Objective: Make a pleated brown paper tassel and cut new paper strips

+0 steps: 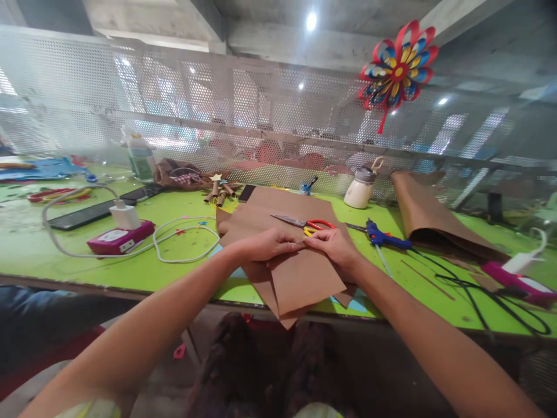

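Note:
A piece of brown kraft paper [304,278] hangs slightly past the table's front edge, with both hands at its far edge. My left hand [275,244] is closed on that edge, fingers pressed together. Close beside it, my right hand [333,244] pinches the same edge between thumb and fingers. More brown paper sheets [282,203] lie beneath and behind. Scissors [304,223] with red and yellow handles rest on them just beyond my hands, blades pointing left. A blue hot glue gun [385,235] lies to the right of my right hand.
On the left are a magenta power strip [122,239] with a white cable, a dark phone [82,216] and small paper rolls [217,190]. A white bottle [360,188] and folded brown paper [430,209] stand behind on the right. A black cord [474,296] loops near the right front edge.

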Action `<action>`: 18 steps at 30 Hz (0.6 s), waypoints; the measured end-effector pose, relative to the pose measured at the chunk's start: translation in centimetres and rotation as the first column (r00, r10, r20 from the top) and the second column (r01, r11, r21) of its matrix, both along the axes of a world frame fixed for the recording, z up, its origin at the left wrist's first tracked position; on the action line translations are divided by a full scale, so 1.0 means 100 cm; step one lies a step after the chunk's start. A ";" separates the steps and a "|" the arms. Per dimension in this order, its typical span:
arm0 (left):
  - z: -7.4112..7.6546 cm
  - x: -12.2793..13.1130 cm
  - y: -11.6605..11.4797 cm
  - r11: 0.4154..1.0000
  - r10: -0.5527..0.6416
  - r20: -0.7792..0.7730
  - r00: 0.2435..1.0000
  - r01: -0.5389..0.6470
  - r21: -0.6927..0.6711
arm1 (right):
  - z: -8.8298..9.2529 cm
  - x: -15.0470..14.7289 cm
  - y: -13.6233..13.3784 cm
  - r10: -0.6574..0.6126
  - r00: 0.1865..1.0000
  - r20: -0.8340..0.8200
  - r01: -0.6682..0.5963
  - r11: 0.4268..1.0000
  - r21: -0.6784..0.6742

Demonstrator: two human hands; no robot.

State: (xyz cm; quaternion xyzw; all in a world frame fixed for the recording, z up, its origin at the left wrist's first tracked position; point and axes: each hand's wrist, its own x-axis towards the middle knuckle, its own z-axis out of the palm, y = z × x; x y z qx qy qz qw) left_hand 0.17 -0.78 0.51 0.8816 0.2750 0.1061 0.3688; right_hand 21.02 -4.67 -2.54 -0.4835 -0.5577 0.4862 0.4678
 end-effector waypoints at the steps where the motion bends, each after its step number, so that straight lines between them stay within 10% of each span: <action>1: 0.001 -0.002 0.000 1.000 0.001 -0.022 1.000 -0.001 -0.012 | 0.001 0.001 0.000 -0.009 1.000 -0.026 0.009 1.000 -0.009; 10: -0.003 0.000 0.009 0.968 0.018 0.005 1.000 -0.019 0.252 | 0.001 0.006 0.005 -0.013 0.994 -0.111 0.005 0.998 -0.069; 18: -0.002 -0.003 0.010 0.964 -0.038 -0.014 0.999 0.040 0.264 | -0.003 0.014 0.009 0.084 0.957 0.279 -0.124 0.983 0.132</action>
